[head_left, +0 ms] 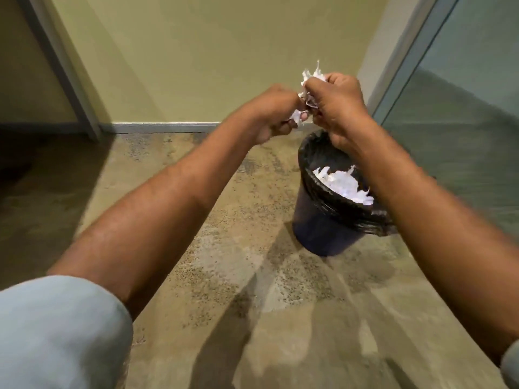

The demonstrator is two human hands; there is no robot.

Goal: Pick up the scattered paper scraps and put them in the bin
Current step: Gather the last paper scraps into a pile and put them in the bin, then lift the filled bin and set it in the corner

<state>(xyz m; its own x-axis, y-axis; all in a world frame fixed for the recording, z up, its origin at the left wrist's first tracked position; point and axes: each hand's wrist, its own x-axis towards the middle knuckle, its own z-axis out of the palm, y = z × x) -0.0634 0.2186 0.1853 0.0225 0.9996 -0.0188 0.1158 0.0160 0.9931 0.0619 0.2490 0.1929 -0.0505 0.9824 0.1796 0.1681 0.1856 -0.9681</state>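
Two grips closed on paper scraps (pixel 311 77), left hand (pixel 276 116) and right hand (pixel 338 108); drop-off step; next: shift over bin (pixel 323 223), 5 o'clock, release

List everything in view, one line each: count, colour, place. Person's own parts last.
bin: one, dark with black liner, on floor, right of centre.
binned scraps: one heap, white, inside the bin.
held scraps: one bunch, white, gripped between both hands.
floor: one, mottled brown, underfoot.
wall: one, yellow-green, ahead.
glass panel: one, grey-green, far right.
sleeves: two, pale grey, bottom corners.
left hand: one, grips held scraps.
right hand: one, grips held scraps.
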